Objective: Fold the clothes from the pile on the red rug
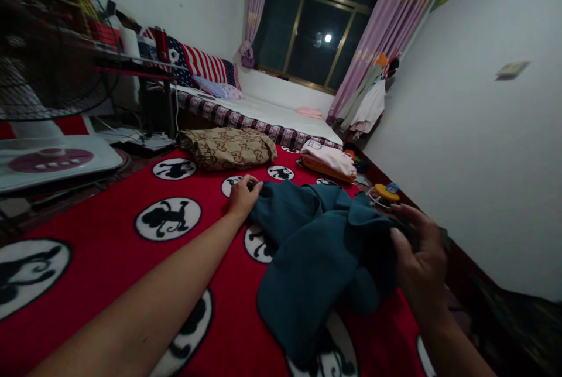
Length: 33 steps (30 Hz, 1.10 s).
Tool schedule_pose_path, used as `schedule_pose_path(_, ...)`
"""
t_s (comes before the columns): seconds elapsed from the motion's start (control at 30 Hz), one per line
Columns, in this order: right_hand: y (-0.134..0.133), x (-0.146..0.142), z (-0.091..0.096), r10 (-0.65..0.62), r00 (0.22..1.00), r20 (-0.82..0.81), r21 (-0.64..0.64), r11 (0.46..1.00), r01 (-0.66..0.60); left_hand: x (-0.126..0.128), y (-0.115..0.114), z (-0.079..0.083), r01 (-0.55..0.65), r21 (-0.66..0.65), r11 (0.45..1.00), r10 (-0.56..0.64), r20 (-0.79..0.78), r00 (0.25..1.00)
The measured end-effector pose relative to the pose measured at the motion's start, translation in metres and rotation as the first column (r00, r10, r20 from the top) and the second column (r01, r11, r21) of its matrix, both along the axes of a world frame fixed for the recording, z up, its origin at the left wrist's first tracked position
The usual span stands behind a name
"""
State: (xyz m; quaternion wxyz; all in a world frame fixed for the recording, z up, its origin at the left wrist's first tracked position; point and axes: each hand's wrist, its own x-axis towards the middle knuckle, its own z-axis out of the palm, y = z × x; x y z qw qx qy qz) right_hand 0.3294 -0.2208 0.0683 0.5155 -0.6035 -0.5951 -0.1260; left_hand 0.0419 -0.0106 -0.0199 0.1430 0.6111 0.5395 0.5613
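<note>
A dark teal garment (307, 248) lies crumpled on the red blanket (228, 289), which is printed with black figures in white ovals. My left hand (244, 194) is closed on the garment's far left corner, close to the blanket. On the other side, my right hand (419, 245) pinches the garment's right edge between thumb and fingers and holds it raised, slightly blurred. Between the hands the cloth sags in loose folds, one flap hanging toward me. What kind of garment it is cannot be made out.
Beyond the left hand lies a folded brown patterned cloth (230, 148). A pale pink and orange folded stack (329, 160) sits at the far right of the blanket. A fan (48, 43) stands at left, a white wall (483, 148) at right. Behind is another bed (272, 110).
</note>
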Motion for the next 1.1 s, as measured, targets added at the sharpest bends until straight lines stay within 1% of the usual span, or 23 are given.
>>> schedule_pose_path(0.03,-0.003,-0.02,0.005,0.072,0.993,0.095,-0.046,0.997,-0.068,0.0,-0.001,0.0,0.01,0.006,1.0,-0.01,-0.01,1.0)
schedule_pose_path(0.1,-0.002,-0.054,0.006,0.213,0.943,0.257,-0.207,0.965,-0.161,0.0,-0.003,0.002,0.045,0.032,0.998,-0.044,-0.027,0.999)
schedule_pose_path(0.17,0.01,-0.077,-0.004,0.298,0.903,0.31,-0.382,0.909,-0.168,0.0,-0.007,0.005,0.095,0.07,0.993,-0.094,-0.022,0.995)
schedule_pose_path(0.2,0.02,-0.084,-0.012,0.303,0.901,0.311,-0.447,0.883,-0.143,0.001,-0.009,0.007,0.125,0.088,0.988,-0.125,-0.008,0.992)
schedule_pose_path(0.27,0.045,-0.091,-0.029,0.249,0.917,0.313,-0.524,0.85,-0.053,0.005,-0.018,0.012,0.193,0.12,0.974,-0.198,0.029,0.98)
schedule_pose_path(0.33,0.071,-0.094,-0.042,0.164,0.923,0.348,-0.564,0.823,0.066,0.011,-0.03,0.018,0.27,0.141,0.952,-0.28,0.059,0.958)
schedule_pose_path(0.4,0.092,-0.094,-0.047,0.089,0.906,0.414,-0.579,0.794,0.187,0.019,-0.044,0.023,0.353,0.144,0.925,-0.364,0.06,0.93)
schedule_pose_path(0.47,0.105,-0.093,-0.045,0.037,0.878,0.477,-0.572,0.772,0.278,0.025,-0.056,0.027,0.423,0.122,0.898,-0.432,0.052,0.901)
schedule_pose_path(0.53,0.111,-0.091,-0.041,0.034,0.845,0.533,-0.562,0.761,0.325,0.029,-0.061,0.028,0.474,0.099,0.875,-0.482,0.08,0.872)
schedule_pose_path(0.57,0.112,-0.09,-0.039,0.057,0.827,0.56,-0.561,0.76,0.328,0.03,-0.06,0.029,0.492,0.09,0.866,-0.5,0.123,0.857)
schedule_pose_path(0.63,0.112,-0.087,-0.038,0.126,0.786,0.606,-0.561,0.768,0.309,0.029,-0.054,0.028,0.519,0.071,0.852,-0.518,0.266,0.813)
schedule_pose_path(0.7,0.108,-0.085,-0.039,0.177,0.76,0.626,-0.557,0.783,0.276,0.024,-0.044,0.026,0.519,0.05,0.854,-0.486,0.432,0.759)
schedule_pose_path(0.73,0.106,-0.084,-0.039,0.182,0.761,0.623,-0.551,0.792,0.263,0.02,-0.038,0.025,0.495,0.041,0.868,-0.448,0.497,0.743)
schedule_pose_path(0.8,0.102,-0.085,-0.036,0.157,0.791,0.592,-0.534,0.811,0.239,0.011,-0.026,0.022,0.403,0.031,0.915,-0.346,0.576,0.741)
schedule_pose_path(0.83,0.1,-0.086,-0.032,0.14,0.815,0.562,-0.523,0.824,0.219,0.006,-0.021,0.021,0.344,0.032,0.938,-0.295,0.594,0.748)
schedule_pose_path(0.87,0.1,-0.089,-0.025,0.127,0.847,0.517,-0.509,0.84,0.185,0.001,-0.015,0.02,0.289,0.038,0.956,-0.253,0.604,0.756)
schedule_pose_path(0.9,0.101,-0.091,-0.015,0.129,0.883,0.452,-0.489,0.864,0.124,-0.004,-0.011,0.019,0.241,0.046,0.97,-0.218,0.61,0.762)
schedule_pose_path(0.93,0.103,-0.094,-0.003,0.156,0.918,0.364,-0.45,0.892,0.027,-0.009,-0.007,0.019,0.197,0.052,0.979,-0.187,0.615,0.766)
schedule_pose_path(0.97,0.107,-0.096,0.011,0.212,0.942,0.259,-0.388,0.916,-0.099,-0.014,-0.005,0.018,0.159,0.057,0.986,-0.159,0.62,0.768)
schedule_pose_path(1.0,0.112,-0.098,0.026,0.283,0.948,0.144,-0.297,0.926,-0.231,-0.019,-0.002,0.018,0.121,0.058,0.991,-0.131,0.624,0.77)
schedule_pose_path(1.03,0.118,-0.099,0.04,0.363,0.931,0.032,-0.181,0.918,-0.352,-0.024,-0.001,0.018,0.084,0.056,0.995,-0.101,0.629,0.771)
schedule_pose_path(1.07,0.123,-0.098,0.054,0.413,0.908,-0.063,-0.081,0.905,-0.417,-0.029,0.001,0.018,0.052,0.052,0.997,-0.073,0.633,0.77)
schedule_pose_path(1.1,0.127,-0.095,0.065,0.425,0.893,-0.145,-0.007,0.903,-0.43,-0.034,0.002,0.018,0.029,0.047,0.998,-0.053,0.636,0.77)
